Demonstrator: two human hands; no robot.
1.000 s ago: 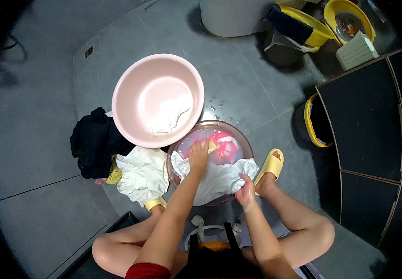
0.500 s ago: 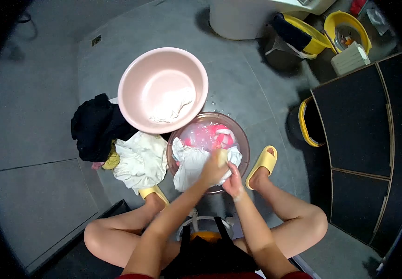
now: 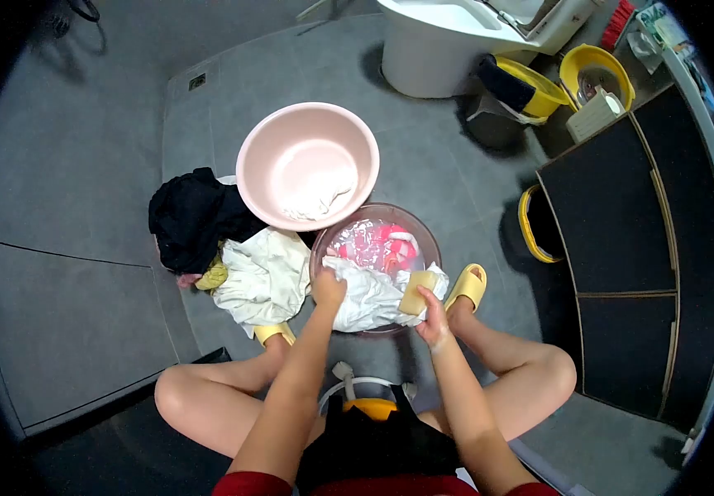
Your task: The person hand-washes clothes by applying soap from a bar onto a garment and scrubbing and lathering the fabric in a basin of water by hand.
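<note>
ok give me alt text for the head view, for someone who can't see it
A person's right hand holds a pale yellow bar, probably soap, over white cloth at a brownish basin of water, while the left hand grips the cloth's other end. Behind is a pink basin; black and white laundry lies to the left.

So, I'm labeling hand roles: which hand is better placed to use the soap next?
Likely the right hand: it holds the soap over the white cloth; the left hand is at the cloth's left end.

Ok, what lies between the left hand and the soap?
In the head view, a stretch of bunched white cloth lies between the left hand and the soap.
</note>
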